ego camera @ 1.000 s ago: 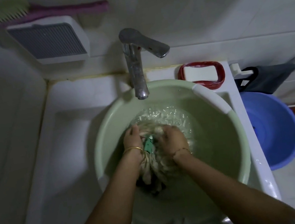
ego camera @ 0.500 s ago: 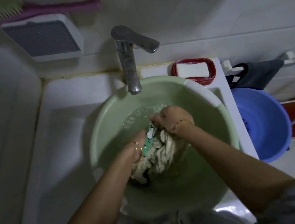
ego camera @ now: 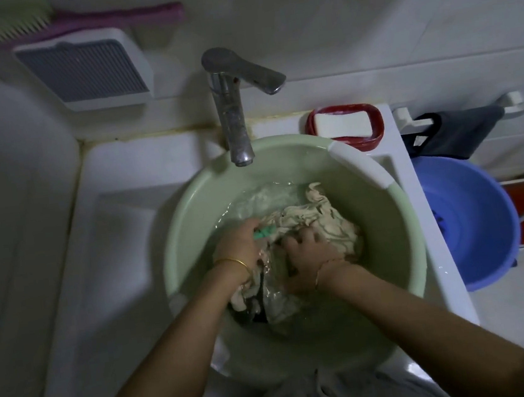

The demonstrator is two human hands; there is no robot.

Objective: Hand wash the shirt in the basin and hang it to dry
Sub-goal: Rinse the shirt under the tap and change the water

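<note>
1. Around both hands, the green basin [ego camera: 186,214] fills most of the sink. Shallow water [ego camera: 254,199] pools ahead of the fingers, below the tap [ego camera: 232,119].
2. Under and between the hands lies the shirt [ego camera: 319,221], a pale, soaked bundle on the basin floor. Its thickest heap sits just beyond the right knuckles, and a tail trails back beneath both wrists towards me. I judge it limp all through, with no stiffness to steer by. It looks heavy with water and slick to the touch. Lifted by one corner it would likely sag, stretch and pour.
3. My left hand [ego camera: 240,244] has its fingers curled round a bunch of cloth at the bundle's near-left edge. My right hand [ego camera: 306,249] has bent fingers dug into the folds, with the palm bearing down on them. Both hands are clamped on fabric and sit close together. For lifting I would gather thick handfuls with both hands well apart on the mass, rather than pinch an edge. I cannot make out the collar or shoulders in this heap, so I would have to find them before hanging.
4. At the left fingertips a small green patch [ego camera: 264,232] shows on the cloth. I cannot tell whether it is a label or a print. It looks too slight to take any weight.
</note>
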